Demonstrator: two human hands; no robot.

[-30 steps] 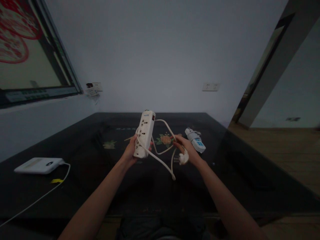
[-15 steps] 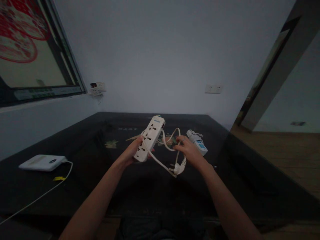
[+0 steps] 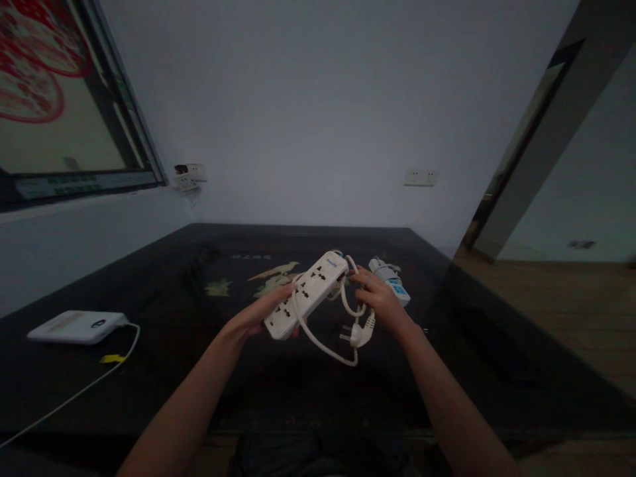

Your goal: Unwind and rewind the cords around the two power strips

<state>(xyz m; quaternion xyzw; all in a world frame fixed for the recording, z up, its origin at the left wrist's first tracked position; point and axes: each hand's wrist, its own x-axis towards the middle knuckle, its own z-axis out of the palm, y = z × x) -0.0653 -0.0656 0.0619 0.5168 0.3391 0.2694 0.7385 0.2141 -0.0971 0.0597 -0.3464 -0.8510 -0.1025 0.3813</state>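
Note:
My left hand [image 3: 271,308] is closed around the lower end of a white power strip [image 3: 309,291], thumb on its socket face. The strip is held above the table, tilted with its far end to the right. Its white cord [image 3: 322,346] passes over the strip and hangs in a loop in front. My right hand [image 3: 377,296] is closed on the cord to the right of the strip; some fingers are hidden behind the loops. Just below that hand dangles the three-pin plug [image 3: 358,334], its prongs facing left.
A second power strip [image 3: 392,281], wrapped in grey cord, lies right of my right hand. On the left of the dark table [image 3: 179,265] rests a white device [image 3: 79,326] with a cable, beside a yellow tag [image 3: 112,358]. Wall outlets [image 3: 420,177] sit behind the table.
The power strip has tilted further to the right and its far end has moved down and nearer my right hand. The cord loops beside it are drawn closer together. Both hands keep their hold.

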